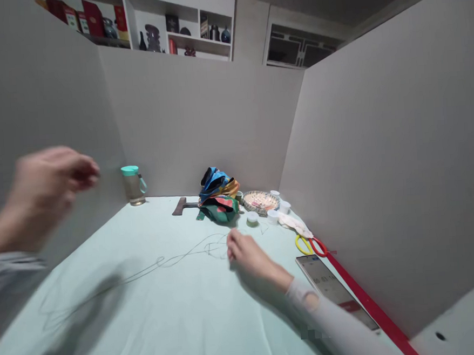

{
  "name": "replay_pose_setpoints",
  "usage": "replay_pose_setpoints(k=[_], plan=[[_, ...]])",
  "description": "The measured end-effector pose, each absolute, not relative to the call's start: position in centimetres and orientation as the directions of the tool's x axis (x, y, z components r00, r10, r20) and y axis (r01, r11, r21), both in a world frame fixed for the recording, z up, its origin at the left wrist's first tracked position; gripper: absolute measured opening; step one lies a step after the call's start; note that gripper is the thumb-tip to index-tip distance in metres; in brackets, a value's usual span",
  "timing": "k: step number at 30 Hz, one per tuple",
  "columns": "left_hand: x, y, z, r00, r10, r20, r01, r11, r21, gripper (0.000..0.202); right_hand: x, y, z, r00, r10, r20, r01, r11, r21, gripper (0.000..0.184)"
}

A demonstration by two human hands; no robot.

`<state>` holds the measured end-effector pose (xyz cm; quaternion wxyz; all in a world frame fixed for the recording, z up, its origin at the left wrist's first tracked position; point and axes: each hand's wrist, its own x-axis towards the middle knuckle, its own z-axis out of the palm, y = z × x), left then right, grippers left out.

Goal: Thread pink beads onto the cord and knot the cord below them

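Observation:
A thin grey thread (185,253) lies in loose loops across the pale green tabletop, running from the left side toward my right hand. My right hand (248,252) rests low over the table with its fingers closed at the thread's looped right end. Raised well above the table at the left is my left hand (56,182), blurred by motion. Its fingers are curled together, and anything they pinch is too fine to make out. Beyond my right hand sit a colourful fabric bundle (219,208) and a small lidded tub (252,218).
An axe (180,206) lies by the bundle. At back left stands a bottle (133,186) with a turquoise lid. On the right are a woven basket (245,203), more tubs, a white cloth (296,225), scissors (304,245) and a phone (329,284). Grey panels enclose the table.

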<state>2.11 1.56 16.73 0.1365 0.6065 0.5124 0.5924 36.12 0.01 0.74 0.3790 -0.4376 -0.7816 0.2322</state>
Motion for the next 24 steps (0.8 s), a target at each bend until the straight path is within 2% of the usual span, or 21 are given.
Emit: replay_pose_setpoints(k=[2,4,10,13,16,19,21,24], plan=[[3.8,3.0,14.2,-0.137,0.874,0.466,0.397,-0.383,0.834,0.028,35.3,-1.3,-2.4,-0.378,0.861,0.339,0.614,0.508,-0.604,0.017],[5.8,4.1,11.4,-0.044,0.931,0.361,0.336,-0.327,0.883,0.035,35.0,-2.1,-3.7,-0.407,0.855,0.32,0.699,0.517,-0.494,0.018],[9.9,4.1,4.9,0.127,0.972,0.195,0.29,-0.225,0.93,0.032,35.1,-2.5,-2.9,-0.509,0.825,0.246,0.805,0.557,-0.203,0.029],[10.8,3.9,3.5,0.202,0.967,0.157,0.299,-0.213,0.93,0.036,35.0,-2.9,-2.5,-0.537,0.816,0.215,0.813,0.569,-0.126,0.034],[11.4,3.6,2.8,0.267,0.953,0.146,0.297,-0.225,0.928,0.037,35.6,-3.0,-1.5,-0.523,0.826,0.21,0.828,0.551,-0.103,0.041],[11.8,3.4,2.4,0.314,0.939,0.142,0.28,-0.235,0.931,0.035,38.1,-2.3,0.7,-0.416,0.887,0.201,0.89,0.443,-0.112,0.046],[12.0,3.3,2.0,0.331,0.933,0.143,0.265,-0.238,0.934,0.033,41.2,-1.4,2.3,-0.284,0.944,0.17,0.947,0.304,-0.108,0.049],[12.2,3.2,1.7,0.346,0.926,0.147,0.225,-0.234,0.946,0.031,46.7,0.2,3.9,-0.007,0.998,0.064,0.999,0.01,-0.051,0.033]])
